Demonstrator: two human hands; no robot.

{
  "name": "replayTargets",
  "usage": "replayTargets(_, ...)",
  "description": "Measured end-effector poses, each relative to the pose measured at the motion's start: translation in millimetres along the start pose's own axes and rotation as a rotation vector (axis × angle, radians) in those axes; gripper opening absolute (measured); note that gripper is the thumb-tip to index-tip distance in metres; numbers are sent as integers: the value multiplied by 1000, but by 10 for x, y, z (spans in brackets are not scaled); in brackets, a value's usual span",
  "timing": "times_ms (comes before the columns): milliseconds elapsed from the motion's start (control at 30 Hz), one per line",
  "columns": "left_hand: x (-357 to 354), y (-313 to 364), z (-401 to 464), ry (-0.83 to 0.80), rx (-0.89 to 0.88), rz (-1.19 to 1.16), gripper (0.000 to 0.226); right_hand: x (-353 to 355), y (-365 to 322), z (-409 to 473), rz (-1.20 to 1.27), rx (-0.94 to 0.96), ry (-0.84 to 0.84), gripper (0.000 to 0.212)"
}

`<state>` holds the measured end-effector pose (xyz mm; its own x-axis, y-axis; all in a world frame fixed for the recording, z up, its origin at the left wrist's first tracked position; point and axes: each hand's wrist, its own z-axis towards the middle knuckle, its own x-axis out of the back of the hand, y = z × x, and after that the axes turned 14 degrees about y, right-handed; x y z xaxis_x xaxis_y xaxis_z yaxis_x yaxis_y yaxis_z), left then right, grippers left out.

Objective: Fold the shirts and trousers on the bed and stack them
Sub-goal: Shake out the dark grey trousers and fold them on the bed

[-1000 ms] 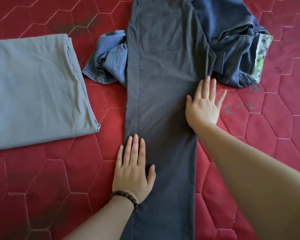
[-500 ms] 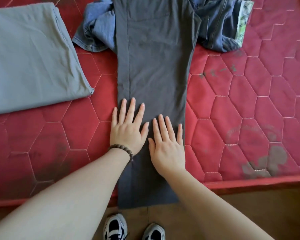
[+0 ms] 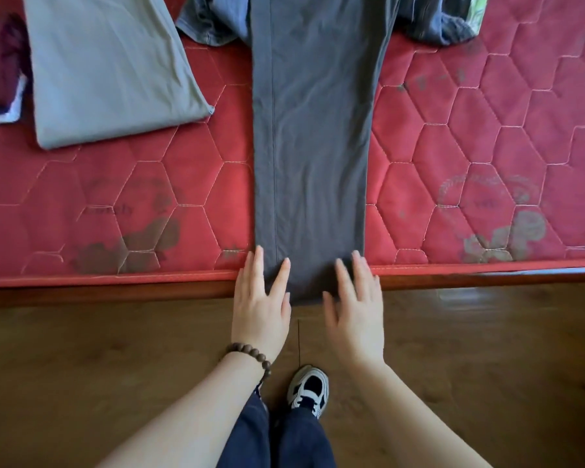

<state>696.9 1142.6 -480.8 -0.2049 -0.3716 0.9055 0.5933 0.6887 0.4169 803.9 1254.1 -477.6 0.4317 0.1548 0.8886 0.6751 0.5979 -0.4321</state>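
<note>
We take the dark grey trousers as our landmark: they lie lengthwise on the red mattress, one leg laid over the other, and the cuff end hangs just past the mattress's near edge, towards us. Our left hand lies at the cuff's left corner and our right hand at its right corner, both with fingers straight and a little spread, pressing flat and holding nothing. We judge this is the end of a smoothing stroke, with the hands set at the corners so the cuffs can be pinched and carried up towards the waist. Left of the trousers lies a folded pale grey garment, apart from them, probably the base of the stack; left again we see a dark purple item at the frame edge. Crumpled blue denim shows from under the trousers' far end on both sides, apparently waiting its turn.
</note>
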Motion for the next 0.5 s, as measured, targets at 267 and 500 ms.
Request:
replayTargets(267,216,167,141,145,586,-459,59,128,-88,156,328,-843,-7,38)
replayTargets(500,294,59,140,-89,731,-434,73,187,46,259,292,-888,-195,21)
